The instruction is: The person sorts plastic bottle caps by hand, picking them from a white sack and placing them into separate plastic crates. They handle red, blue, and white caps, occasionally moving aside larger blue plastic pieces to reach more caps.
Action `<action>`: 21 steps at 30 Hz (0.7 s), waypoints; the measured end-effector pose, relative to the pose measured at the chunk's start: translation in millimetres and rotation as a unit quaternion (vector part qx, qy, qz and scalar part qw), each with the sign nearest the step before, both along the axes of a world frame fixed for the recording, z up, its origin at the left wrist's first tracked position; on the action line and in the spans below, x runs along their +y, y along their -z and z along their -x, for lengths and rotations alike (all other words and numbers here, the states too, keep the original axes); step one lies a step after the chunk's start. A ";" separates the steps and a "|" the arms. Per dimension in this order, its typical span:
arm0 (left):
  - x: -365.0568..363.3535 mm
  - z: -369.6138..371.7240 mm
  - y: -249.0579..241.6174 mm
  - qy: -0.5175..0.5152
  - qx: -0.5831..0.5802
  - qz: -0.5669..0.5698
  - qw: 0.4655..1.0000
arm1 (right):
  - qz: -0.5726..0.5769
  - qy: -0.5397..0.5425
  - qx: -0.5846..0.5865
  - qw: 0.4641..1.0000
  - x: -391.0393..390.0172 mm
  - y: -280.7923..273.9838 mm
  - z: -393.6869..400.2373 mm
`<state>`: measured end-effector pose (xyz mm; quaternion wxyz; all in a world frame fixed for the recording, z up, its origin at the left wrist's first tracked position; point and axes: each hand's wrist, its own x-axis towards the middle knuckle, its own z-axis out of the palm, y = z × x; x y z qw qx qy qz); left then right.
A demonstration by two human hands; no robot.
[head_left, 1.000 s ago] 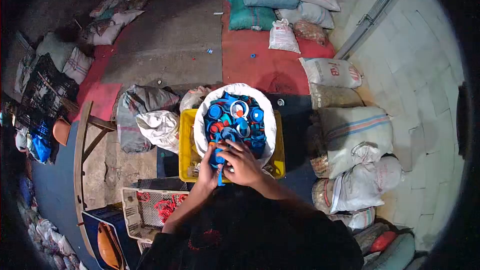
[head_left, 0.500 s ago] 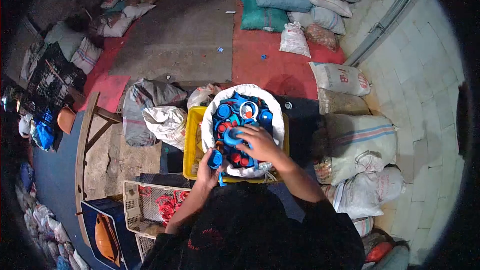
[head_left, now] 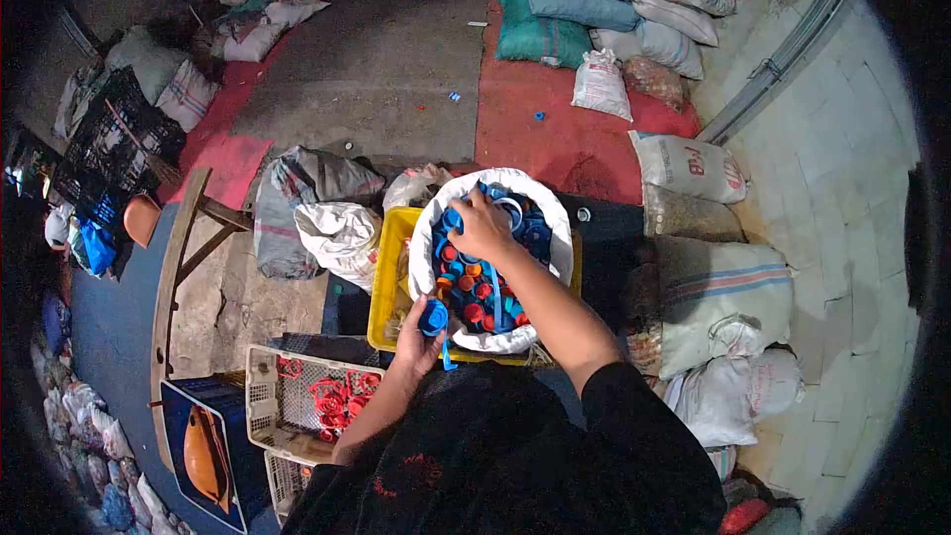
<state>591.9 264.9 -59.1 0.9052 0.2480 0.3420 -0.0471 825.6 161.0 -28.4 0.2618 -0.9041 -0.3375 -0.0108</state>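
Observation:
My left hand [head_left: 418,345] is closed around a blue plastic cap [head_left: 433,316] at the near left rim of a white sack [head_left: 424,238]. A blue strip [head_left: 448,355] hangs below that hand. Inside the rolled-down sack lies a heap of plastic caps [head_left: 474,287], mostly blue, with red and orange ones among them. Over the far left part of the heap is my right hand [head_left: 482,228], fingers bent down onto the blue caps; whether it grips one is hidden. A white ring-shaped piece [head_left: 512,213] lies beside its fingers.
The sack stands in a yellow crate [head_left: 388,277]. At the lower left, a beige crate [head_left: 260,406] holds red plastic pieces [head_left: 337,401]. A wooden frame [head_left: 178,277] stands left. Filled sacks [head_left: 728,287] line the right wall, and more are stacked at the back [head_left: 584,5].
My right hand has moved from the middle of the heap to its far left side. The large blue piece under it is no longer visible there. My left hand still holds its cap.

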 end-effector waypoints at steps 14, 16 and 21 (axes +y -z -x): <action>-3.5 1.7 -9.3 0.009 -0.024 -0.005 1.000 | -0.031 -0.051 -0.082 0.995 -25.6 -30.4 21.2; -3.8 2.3 -2.8 0.001 -0.017 -0.014 1.000 | -0.082 -0.069 -0.056 0.993 -31.6 -23.3 25.3; -1.7 1.3 4.1 0.009 -0.020 -0.020 1.000 | -0.171 -0.082 0.046 0.981 -47.2 -27.7 44.9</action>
